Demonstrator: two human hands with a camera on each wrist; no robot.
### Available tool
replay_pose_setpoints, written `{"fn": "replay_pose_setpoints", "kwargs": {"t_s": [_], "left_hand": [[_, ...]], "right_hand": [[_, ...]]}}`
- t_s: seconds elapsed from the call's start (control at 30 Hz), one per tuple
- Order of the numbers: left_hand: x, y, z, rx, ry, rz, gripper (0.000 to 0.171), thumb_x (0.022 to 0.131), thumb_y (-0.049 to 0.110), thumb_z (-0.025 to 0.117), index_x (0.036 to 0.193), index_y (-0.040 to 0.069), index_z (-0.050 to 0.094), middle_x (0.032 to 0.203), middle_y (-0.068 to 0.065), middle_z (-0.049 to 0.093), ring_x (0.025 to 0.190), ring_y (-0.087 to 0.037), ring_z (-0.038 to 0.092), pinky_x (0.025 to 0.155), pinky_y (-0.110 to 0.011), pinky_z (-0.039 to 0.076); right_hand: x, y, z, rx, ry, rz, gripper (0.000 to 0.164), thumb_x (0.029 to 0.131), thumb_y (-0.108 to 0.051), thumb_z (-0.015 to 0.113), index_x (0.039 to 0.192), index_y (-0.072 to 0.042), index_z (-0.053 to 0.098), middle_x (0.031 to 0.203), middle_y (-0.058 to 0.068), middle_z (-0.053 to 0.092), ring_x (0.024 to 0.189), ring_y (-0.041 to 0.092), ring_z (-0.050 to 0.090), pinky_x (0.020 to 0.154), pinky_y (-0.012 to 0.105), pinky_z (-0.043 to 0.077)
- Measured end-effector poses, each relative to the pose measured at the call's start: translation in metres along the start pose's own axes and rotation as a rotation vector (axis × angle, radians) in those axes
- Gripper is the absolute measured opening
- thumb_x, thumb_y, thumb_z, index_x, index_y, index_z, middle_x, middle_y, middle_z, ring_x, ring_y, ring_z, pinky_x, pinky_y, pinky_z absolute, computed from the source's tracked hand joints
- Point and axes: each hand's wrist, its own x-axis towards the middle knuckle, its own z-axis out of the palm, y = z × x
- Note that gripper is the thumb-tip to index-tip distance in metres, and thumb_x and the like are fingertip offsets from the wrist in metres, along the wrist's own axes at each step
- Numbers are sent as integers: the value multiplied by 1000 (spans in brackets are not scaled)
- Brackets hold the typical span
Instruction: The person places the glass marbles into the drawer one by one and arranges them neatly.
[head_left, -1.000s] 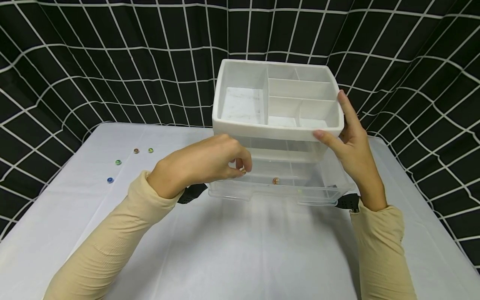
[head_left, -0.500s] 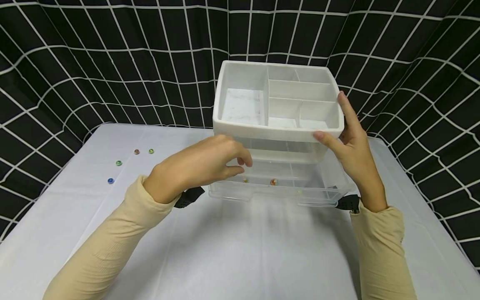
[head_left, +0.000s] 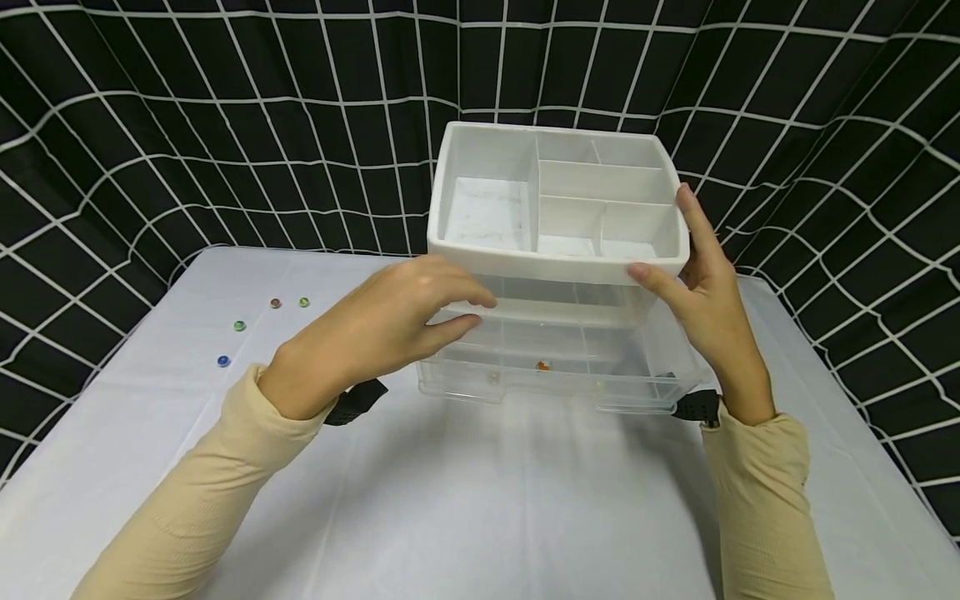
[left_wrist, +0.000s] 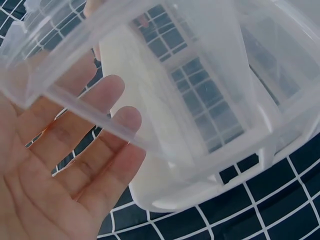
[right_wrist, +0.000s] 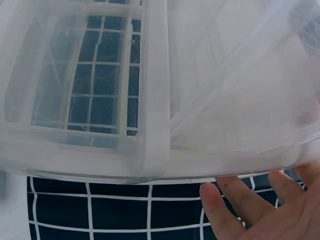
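— What's your left hand [head_left: 393,321] holding?
— Nothing; its fingers [head_left: 467,290] are parted, near the left end of the drawer [head_left: 555,387].
— And your right hand [head_left: 701,287]?
— Its fingers and thumb grip the box [head_left: 555,265] at the right front corner.
— Where's the orange marble [head_left: 543,366]?
— In your drawer; four other marbles [head_left: 239,326] sit on the table [head_left: 450,508], leftward.

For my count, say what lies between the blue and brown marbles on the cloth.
A green marble, slightly off their straight line, in the head view.
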Motion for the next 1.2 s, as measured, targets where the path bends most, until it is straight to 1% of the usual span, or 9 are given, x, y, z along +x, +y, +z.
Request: {"fn": "replay_pose_setpoints", "kwargs": {"t_s": [0.1, 0.23, 0.47, 0.67, 0.8, 0.97, 1.1, 1.2], "left_hand": [[-5, -1, -2, -1, 43, 16, 21, 90, 8, 72, 111, 6, 74, 109, -2, 74, 106, -19, 66, 94, -32, 54], [-11, -2, -5, 2, 82, 26, 21, 90, 9, 72, 111, 6, 73, 107, -2, 74, 105, -19, 66, 92, -32, 54], [-23, -7, -9, 33, 123, 7, 22, 90, 7, 71, 111, 8, 72, 106, -1, 74, 100, -19, 67, 88, -34, 54], [-33, -11, -13, 44, 156, 5, 26, 88, 2, 71, 114, 7, 72, 105, -3, 75, 103, -21, 68, 93, -36, 54], [-39, -13, -16, 55, 171, -4, 28, 87, -1, 71, 114, 6, 72, 106, -4, 75, 105, -23, 69, 93, -38, 55], [-46, -16, -18, 55, 196, -28, 29, 86, -2, 71, 114, 6, 72, 107, -4, 75, 105, -23, 68, 92, -39, 55], [-51, -20, -19, 58, 230, -31, 28, 85, -2, 73, 112, 5, 73, 106, -5, 75, 103, -23, 69, 90, -38, 55], [-55, -24, -19, 62, 254, -38, 29, 84, -3, 74, 111, 5, 73, 104, -5, 75, 98, -22, 69, 84, -37, 56]], "right_hand": [[0, 0, 0, -12, 1, 3, 88, 91, -3, 69, 157, -32, 19, 162, 5, 29, 124, 18, 52, 88, 10, 51], [0, -1, 0, -28, 2, 10, 88, 91, -4, 69, 157, -32, 19, 162, 4, 29, 124, 18, 52, 89, 11, 51], [0, -1, -1, -21, -3, 3, 89, 90, -3, 69, 157, -32, 19, 161, 5, 29, 122, 18, 51, 88, 10, 50], [1, -2, 0, -25, -2, 1, 88, 90, -3, 69, 157, -33, 20, 161, 5, 29, 122, 19, 51, 89, 10, 50], [1, -2, 0, -44, 0, 7, 89, 91, -4, 70, 157, -33, 19, 162, 3, 29, 124, 19, 51, 91, 12, 50], [0, -1, 0, -39, 1, 6, 88, 91, -3, 69, 157, -32, 19, 162, 4, 29, 123, 18, 51, 90, 11, 51], [0, -2, 0, -24, 2, 1, 88, 90, -2, 69, 157, -32, 20, 161, 5, 29, 122, 18, 51, 88, 9, 50], [0, -2, 0, -33, 3, 3, 88, 91, -4, 69, 157, -32, 19, 161, 5, 30, 121, 17, 52, 88, 9, 49]]}}
